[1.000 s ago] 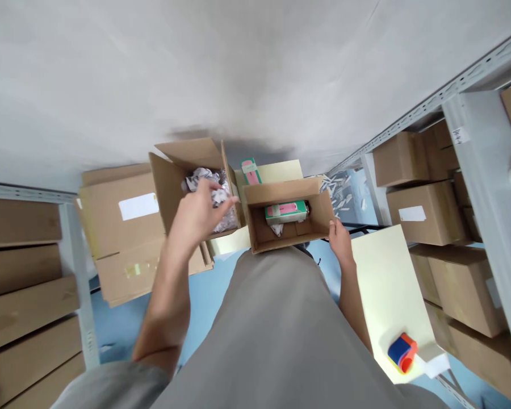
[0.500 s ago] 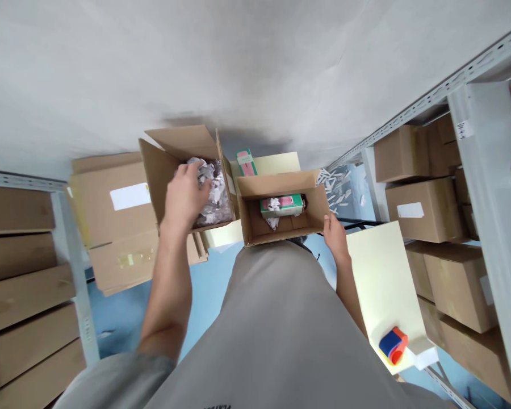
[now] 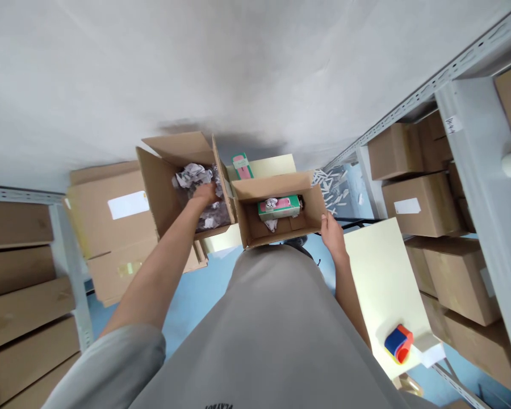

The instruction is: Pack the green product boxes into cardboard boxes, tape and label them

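Observation:
My left hand [image 3: 206, 194] reaches down into an open cardboard box [image 3: 152, 187] filled with crumpled paper [image 3: 193, 175] and clear plastic. Its fingers dip among the packing, so their grip is hidden. My right hand [image 3: 332, 230] grips the right wall of a smaller open carton [image 3: 272, 183], close in front of my body. Inside that carton lies a green and pink product box [image 3: 280, 207], with bits of crumpled paper on top of it and beside it. A second green and pink box [image 3: 242, 166] rests behind the carton, near the wall.
Flattened cardboard [image 3: 128, 238] leans at the left. Shelves of cartons stand on both sides, including a labelled carton [image 3: 421, 207]. White strips [image 3: 332, 187] lie in a heap beyond the right hand. A red and blue tape dispenser [image 3: 398, 343] sits on a cream board [image 3: 381, 272].
My left hand has moved right and deeper into the packing paper, and its fingers have gone out of sight. My right hand keeps its hold on the smaller carton.

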The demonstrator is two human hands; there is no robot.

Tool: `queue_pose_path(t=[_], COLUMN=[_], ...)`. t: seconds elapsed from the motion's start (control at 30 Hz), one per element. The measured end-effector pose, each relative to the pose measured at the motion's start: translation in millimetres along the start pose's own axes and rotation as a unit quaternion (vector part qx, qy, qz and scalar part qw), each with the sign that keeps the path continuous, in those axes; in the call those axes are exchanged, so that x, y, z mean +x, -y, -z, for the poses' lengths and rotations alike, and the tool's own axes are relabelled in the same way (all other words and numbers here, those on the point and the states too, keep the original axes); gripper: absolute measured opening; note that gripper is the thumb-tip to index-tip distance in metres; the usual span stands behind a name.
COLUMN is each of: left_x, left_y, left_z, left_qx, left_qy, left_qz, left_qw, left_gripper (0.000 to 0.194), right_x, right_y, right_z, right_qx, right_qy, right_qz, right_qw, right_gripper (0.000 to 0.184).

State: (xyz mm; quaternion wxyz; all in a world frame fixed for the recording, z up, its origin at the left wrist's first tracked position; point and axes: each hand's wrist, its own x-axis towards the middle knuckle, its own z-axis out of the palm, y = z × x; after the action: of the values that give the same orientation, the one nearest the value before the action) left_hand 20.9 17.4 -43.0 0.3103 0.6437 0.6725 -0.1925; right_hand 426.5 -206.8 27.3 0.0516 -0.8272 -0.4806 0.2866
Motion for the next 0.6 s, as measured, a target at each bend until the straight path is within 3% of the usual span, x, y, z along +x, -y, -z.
queue_pose_path(t=[0.1,0.23,0.37,0.5,0.6], left_x=[-4,-15,-31,-51,-65], left_y=[9,19,28,46,59], left_z=[9.5,22.6,34.3,52.8,66.0], left_qx=[-0.086,-0.261,-0.336,-0.358,-0.229], left_qy=[-0.032,-0.031,-0.072,-0.12,-0.127], left_qz=[0.015,0.019,0.027,-0.008,-0.056], left_qw=[0.996,0.965,0.939,0.926,0.963], left_gripper=[0.073,0.062,0.057,0.048,0.047], right_x=[0,-1,0,0,0], right_y=[0,0,0,0,-2], right_z=[0,1,2,2,1], right_qx=[0.004,0.018,0.034,0.03,0.018], right_qy=[0.002,0.015,0.02,0.022,0.013], right_qz=[0.0,0.001,0.009,0.006,0.008], right_qw=[1.0,1.0,0.999,0.999,1.0], right_gripper=[0.053,0.053,0.054,0.053,0.05])
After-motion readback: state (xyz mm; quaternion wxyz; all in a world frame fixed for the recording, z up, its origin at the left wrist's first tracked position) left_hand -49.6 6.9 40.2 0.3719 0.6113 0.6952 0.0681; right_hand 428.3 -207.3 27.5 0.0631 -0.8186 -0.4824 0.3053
